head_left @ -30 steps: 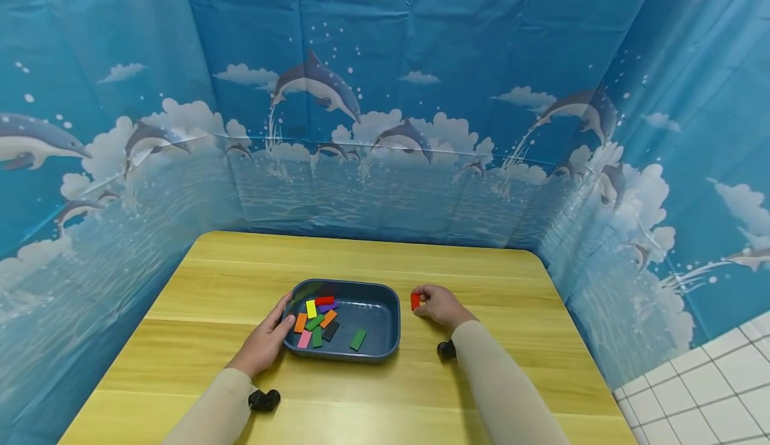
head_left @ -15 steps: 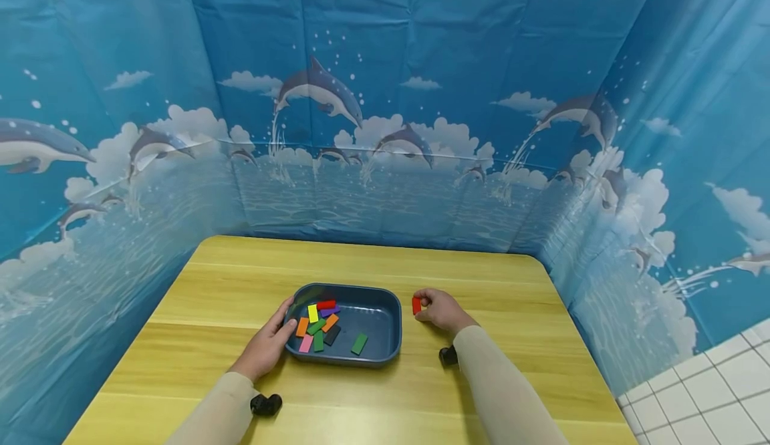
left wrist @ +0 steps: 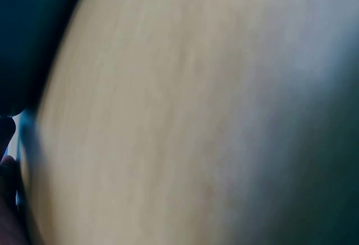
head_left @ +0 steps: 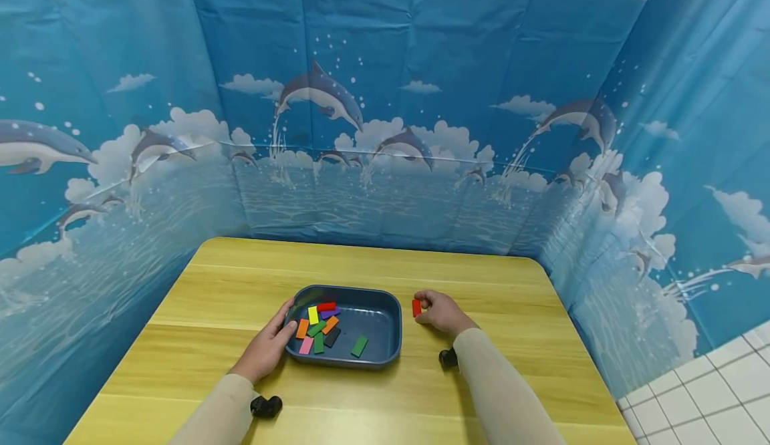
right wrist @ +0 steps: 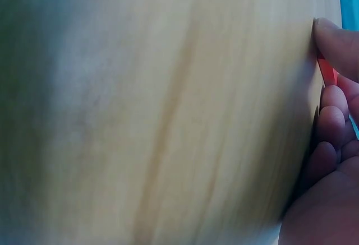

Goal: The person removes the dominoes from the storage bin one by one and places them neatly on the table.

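A dark blue rectangular tray (head_left: 375, 321) sits mid-table, with several small coloured blocks in it, mostly bunched at its left end. My left hand (head_left: 262, 351) grips the tray's left side, thumb over the rim and fingers along the outside. To the right of the tray, my right hand (head_left: 444, 313) pinches a red block (head_left: 416, 308) between thumb and fingers, low at the tabletop. Only a sliver of that block shows in the right wrist view, between thumb and curled fingers. A lone green block (head_left: 359, 345) lies apart in the tray's right half.
The yellow wooden table (head_left: 493, 284) has rounded far corners. A blue dolphin-print curtain (head_left: 385, 184) closes off the back and sides. White tiles (head_left: 710, 375) show at lower right. A black wrist camera (head_left: 265, 406) sits under the left sleeve, another (head_left: 448, 358) under the right.
The whole head view has shifted slightly, so everything sits a little lower. Both hands, the tray and the red block keep their places relative to each other.
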Tool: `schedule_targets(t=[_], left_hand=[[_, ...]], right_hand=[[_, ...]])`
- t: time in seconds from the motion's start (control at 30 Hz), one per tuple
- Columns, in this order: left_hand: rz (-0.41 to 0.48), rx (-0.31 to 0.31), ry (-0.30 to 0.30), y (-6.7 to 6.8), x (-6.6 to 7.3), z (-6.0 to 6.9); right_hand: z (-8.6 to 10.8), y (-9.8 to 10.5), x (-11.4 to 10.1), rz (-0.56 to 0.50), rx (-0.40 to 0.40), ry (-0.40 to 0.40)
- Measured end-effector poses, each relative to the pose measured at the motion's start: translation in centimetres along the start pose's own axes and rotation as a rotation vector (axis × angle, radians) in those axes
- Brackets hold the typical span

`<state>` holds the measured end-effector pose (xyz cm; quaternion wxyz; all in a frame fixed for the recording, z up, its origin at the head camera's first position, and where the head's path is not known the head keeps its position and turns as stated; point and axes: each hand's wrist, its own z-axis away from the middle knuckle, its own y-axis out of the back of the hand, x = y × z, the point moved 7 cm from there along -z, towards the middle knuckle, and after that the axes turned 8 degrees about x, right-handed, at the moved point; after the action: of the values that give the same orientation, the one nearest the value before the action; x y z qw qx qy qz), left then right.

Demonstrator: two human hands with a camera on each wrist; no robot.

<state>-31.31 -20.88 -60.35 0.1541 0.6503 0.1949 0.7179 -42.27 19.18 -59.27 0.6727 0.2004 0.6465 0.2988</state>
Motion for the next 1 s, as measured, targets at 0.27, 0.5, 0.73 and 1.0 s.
schedule_targets(t=[0.27, 0.5, 0.73, 1.0], left_hand=[[-0.004, 0.007, -0.002, 0.04, -0.1, 0.09], [0.008, 0.01, -0.009, 0.07, 0.18, 0.26], [0.01, 0.015, -0.014, 0.14, 0.23, 0.34], [0.011, 0.027, -0.019, -0.03, 0.6, 0.16]], right_hand=[[0.09, -0.13, -0.03, -0.008, 0.002, 0.0], [0.04, -0.31, 0.15, -0.031, -0.005, -0.013], [-0.15, -0.43, 0.4, -0.039, -0.003, -0.01], [-0.25, 0.4, 0.59, -0.072, 0.011, -0.018]])
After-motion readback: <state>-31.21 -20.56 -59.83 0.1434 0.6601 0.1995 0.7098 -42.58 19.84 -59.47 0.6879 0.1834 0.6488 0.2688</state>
